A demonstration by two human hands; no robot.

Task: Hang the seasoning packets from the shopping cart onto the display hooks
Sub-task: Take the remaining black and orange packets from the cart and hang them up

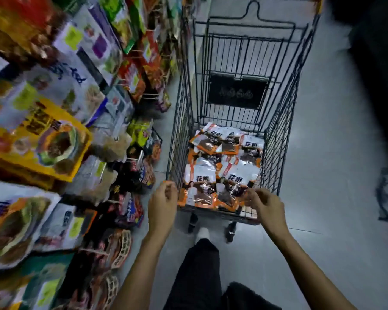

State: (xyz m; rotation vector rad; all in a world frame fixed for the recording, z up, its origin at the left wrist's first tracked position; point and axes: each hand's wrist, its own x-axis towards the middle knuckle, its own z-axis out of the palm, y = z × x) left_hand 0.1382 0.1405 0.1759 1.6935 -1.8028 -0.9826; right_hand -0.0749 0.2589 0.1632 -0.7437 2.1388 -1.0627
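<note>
Hovering at 7 o'clock, left hand (162,203) curls loosely, empty; right hand (266,205) at 5 o'clock touches orange-and-white plastic seasoning packets (202,175), grasp indeterminable. Packets cover the floor of the dark wire shopping cart (182,108) at 12 o'clock; package-laden display hooks (132,158) line 9 o'clock.

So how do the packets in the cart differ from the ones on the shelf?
The cart packets lie flat in a loose heap; the shelf packets hang in rows. The cart packets are all one white-and-orange kind; the shelf packets come in many colours and sizes. Both are printed pouches.
</note>
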